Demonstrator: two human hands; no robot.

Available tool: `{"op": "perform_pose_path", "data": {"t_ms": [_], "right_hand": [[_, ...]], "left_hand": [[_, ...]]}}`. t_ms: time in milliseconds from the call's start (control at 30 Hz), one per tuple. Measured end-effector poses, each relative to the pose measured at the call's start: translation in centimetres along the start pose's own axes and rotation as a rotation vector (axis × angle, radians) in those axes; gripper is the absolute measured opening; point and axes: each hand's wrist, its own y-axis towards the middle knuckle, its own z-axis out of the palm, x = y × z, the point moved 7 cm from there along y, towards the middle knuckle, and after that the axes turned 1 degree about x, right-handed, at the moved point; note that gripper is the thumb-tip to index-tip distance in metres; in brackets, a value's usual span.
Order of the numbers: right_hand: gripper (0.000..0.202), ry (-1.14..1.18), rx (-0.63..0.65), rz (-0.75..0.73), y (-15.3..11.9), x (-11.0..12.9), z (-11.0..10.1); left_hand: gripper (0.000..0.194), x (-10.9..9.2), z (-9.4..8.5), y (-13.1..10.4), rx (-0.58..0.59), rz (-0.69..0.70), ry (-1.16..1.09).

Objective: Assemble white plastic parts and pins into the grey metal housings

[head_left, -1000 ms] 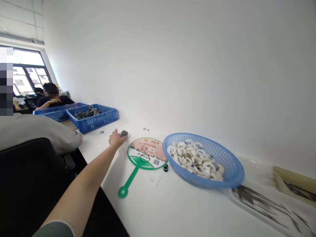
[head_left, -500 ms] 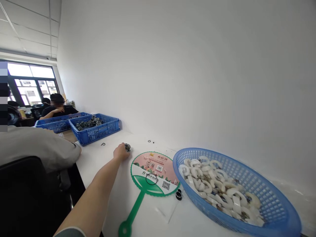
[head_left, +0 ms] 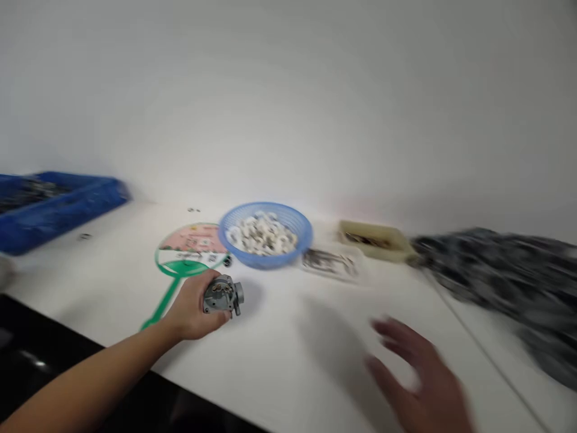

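Grasped by the left hand [head_left: 192, 308], a grey metal part [head_left: 220, 296] is over the white table [head_left: 288, 355]. Picking up looks done; the blurred right hand [head_left: 435, 382], fingers spread and seemingly holding nothing, is not yet on it.

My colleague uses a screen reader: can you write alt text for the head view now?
A person's left hand grips a grey mechanical part over a white table; the blurred right hand is open. Nearby are a fan and a blue basket of white pieces.
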Motion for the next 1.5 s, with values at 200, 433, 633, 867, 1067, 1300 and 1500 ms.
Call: {"op": "perform_pose_path", "data": {"t_ms": [200, 433, 633, 867, 1067, 1300, 1500], "right_hand": [[0.086, 0.350, 0.565, -0.156, -1.3, -0.1, 5.6], [0.083, 0.361, 0.559, -0.076, -1.8, -2.2, 6.5], [0.075, 0.248, 0.483, 0.006, -1.2, -2.2, 5.9], [0.070, 0.156, 0.440, 0.225, -1.3, -3.2, 5.6], [0.065, 0.178, 0.442, 0.257, -1.5, -3.6, 5.6], [0.063, 0.175, 0.480, 0.284, -1.4, -4.0, 5.9], [0.067, 0.174, 0.461, 0.268, -1.5, -4.4, 5.9]], "left_hand": [[0.034, -7.9, 13.5, -0.3, 0.370, 0.054, -0.110], [0.035, -8.4, 18.1, 0.9, 0.394, 0.094, -0.193], [0.052, -9.0, 18.0, 0.4, 0.372, 0.206, -0.136], [0.052, -8.1, 14.9, 0.8, -0.019, 0.335, -0.038], [0.029, -6.0, 6.5, 3.3, -0.492, 0.138, 0.065], [0.035, -2.5, 1.5, 13.9, -0.248, -0.281, 0.365], [0.028, -7.2, 3.2, 14.6, -0.101, -0.218, 0.323]]}}
